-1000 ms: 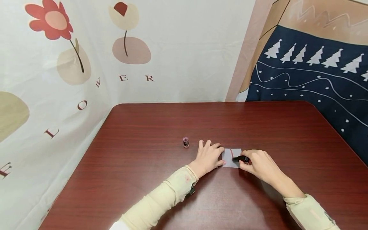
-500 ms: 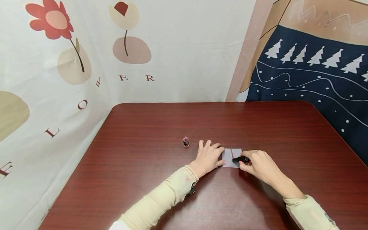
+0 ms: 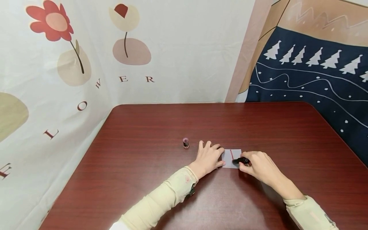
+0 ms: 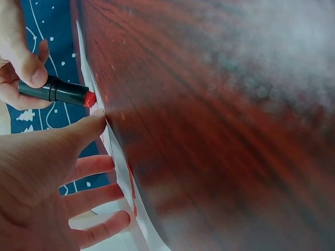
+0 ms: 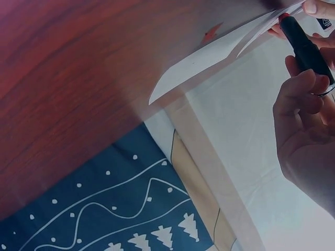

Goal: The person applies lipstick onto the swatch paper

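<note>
A lipstick (image 4: 63, 93) with a black tube and a red tip is pinched between the thumb and fingers of my right hand (image 3: 260, 164). Its tip meets a small white sheet of paper (image 3: 227, 163), at the lower end of a red line (image 3: 231, 154) that runs down from near the top edge. My left hand (image 3: 207, 158) lies on the table with its fingers spread, thumb and index fingertip on the paper's left edge. Beyond that hand, to its left, a small clear pinkish cylinder (image 3: 186, 143) with a dark label stands upright.
The dark red wooden table (image 3: 129, 172) reaches back to a white cloth (image 3: 187, 64) printed with flowers and letters. A navy cloth (image 3: 310, 76) with white trees hangs at the right.
The lipstick in my right hand has moved slightly toward me down the paper, the red line following its tip. The left hand and the small cylinder stay in place.
</note>
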The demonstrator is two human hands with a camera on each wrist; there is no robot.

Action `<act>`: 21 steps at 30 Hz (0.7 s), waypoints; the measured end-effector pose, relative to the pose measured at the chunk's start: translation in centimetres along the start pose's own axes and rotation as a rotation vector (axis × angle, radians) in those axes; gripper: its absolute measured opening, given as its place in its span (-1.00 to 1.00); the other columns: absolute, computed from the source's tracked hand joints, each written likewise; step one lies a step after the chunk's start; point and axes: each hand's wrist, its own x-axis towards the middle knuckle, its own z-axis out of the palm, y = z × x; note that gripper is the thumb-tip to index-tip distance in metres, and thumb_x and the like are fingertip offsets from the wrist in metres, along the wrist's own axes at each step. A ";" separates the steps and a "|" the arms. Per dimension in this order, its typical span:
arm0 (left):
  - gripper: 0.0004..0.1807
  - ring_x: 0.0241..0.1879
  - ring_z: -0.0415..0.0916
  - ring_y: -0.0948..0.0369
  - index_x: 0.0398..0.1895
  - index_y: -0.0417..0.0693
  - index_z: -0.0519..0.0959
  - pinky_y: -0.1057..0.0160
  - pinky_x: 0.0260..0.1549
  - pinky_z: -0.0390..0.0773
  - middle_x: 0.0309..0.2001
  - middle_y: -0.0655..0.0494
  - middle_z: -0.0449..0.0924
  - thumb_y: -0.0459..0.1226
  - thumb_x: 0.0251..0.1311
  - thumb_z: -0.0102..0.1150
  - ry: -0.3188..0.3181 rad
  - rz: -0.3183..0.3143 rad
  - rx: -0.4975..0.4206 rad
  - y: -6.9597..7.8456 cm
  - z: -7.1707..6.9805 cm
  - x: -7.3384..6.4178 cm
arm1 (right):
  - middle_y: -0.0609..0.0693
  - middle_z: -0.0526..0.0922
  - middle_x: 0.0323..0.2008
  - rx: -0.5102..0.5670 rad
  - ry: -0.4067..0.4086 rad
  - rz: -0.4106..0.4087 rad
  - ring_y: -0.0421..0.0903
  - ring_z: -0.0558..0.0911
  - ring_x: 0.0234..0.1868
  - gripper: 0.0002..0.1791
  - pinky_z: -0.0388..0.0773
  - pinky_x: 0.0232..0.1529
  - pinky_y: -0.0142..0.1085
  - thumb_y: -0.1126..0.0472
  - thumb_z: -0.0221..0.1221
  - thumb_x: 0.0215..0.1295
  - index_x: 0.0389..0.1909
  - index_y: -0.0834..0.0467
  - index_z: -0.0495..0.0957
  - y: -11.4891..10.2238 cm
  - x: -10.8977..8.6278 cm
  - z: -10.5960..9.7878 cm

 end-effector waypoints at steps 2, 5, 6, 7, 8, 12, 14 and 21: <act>-0.50 -0.05 0.34 0.11 0.04 0.23 0.54 -0.07 -0.02 0.14 0.11 0.22 0.48 0.18 0.06 0.16 0.003 0.001 0.001 0.0 0.0 0.0 | -0.26 0.41 -0.67 0.001 0.000 0.003 -0.41 0.30 -0.67 -0.93 0.28 -0.67 -0.44 0.28 0.25 -0.12 -0.53 0.11 0.56 0.0 0.0 0.0; -0.50 -0.06 0.34 0.11 0.03 0.23 0.54 -0.06 -0.04 0.14 0.10 0.23 0.49 0.18 0.05 0.16 0.013 0.003 0.004 0.0 0.1 0.0 | -0.26 0.42 -0.67 0.006 0.002 0.005 -0.42 0.30 -0.68 -0.93 0.27 -0.67 -0.44 0.28 0.25 -0.12 -0.54 0.11 0.56 0.0 -0.1 0.1; -0.51 -0.07 0.34 0.11 0.03 0.23 0.54 -0.05 -0.05 0.14 0.10 0.23 0.49 0.18 0.05 0.17 0.015 0.003 0.002 0.0 0.1 -0.1 | -0.26 0.41 -0.67 0.008 0.002 0.005 -0.42 0.30 -0.68 -0.93 0.27 -0.68 -0.44 0.28 0.24 -0.12 -0.54 0.10 0.56 -0.1 -0.1 0.1; -0.51 -0.08 0.34 0.12 0.02 0.23 0.55 -0.04 -0.07 0.14 0.09 0.23 0.49 0.18 0.05 0.17 0.017 0.003 0.002 0.0 0.1 -0.1 | -0.26 0.41 -0.67 0.010 0.002 0.004 -0.42 0.30 -0.68 -0.93 0.27 -0.68 -0.45 0.29 0.24 -0.12 -0.54 0.10 0.56 -0.1 -0.1 0.1; -0.51 -0.09 0.34 0.12 0.02 0.23 0.55 -0.03 -0.07 0.14 0.09 0.23 0.50 0.17 0.05 0.17 0.017 0.003 0.002 0.0 0.1 -0.2 | -0.26 0.42 -0.67 0.012 0.003 0.003 -0.43 0.29 -0.68 -0.93 0.27 -0.68 -0.45 0.29 0.24 -0.12 -0.54 0.10 0.56 -0.1 -0.2 0.2; -0.53 -0.10 0.35 0.12 -0.01 0.23 0.56 -0.02 -0.09 0.16 0.08 0.23 0.51 0.17 0.03 0.18 0.025 0.007 0.009 0.0 0.2 -0.3 | -0.27 0.41 -0.68 0.010 0.002 0.003 -0.43 0.28 -0.68 -0.92 0.26 -0.68 -0.46 0.29 0.23 -0.14 -0.55 0.08 0.55 -0.1 -0.3 0.3; -0.53 -0.10 0.36 0.11 -0.02 0.22 0.56 -0.02 -0.09 0.16 0.07 0.23 0.51 0.17 0.03 0.19 0.034 0.011 0.015 0.1 0.2 -0.4 | -0.27 0.40 -0.67 0.007 0.003 0.004 -0.42 0.28 -0.68 -0.92 0.26 -0.68 -0.45 0.29 0.23 -0.14 -0.55 0.08 0.55 -0.1 -0.3 0.3; -0.52 -0.11 0.35 0.12 -0.02 0.22 0.56 -0.01 -0.10 0.16 0.05 0.25 0.51 0.18 0.03 0.18 0.045 0.016 0.024 0.0 0.0 -0.2 | -0.28 0.38 -0.68 0.003 0.012 -0.003 -0.41 0.26 -0.69 -0.91 0.24 -0.68 -0.45 0.29 0.23 -0.16 -0.55 0.09 0.55 -0.1 -0.2 0.2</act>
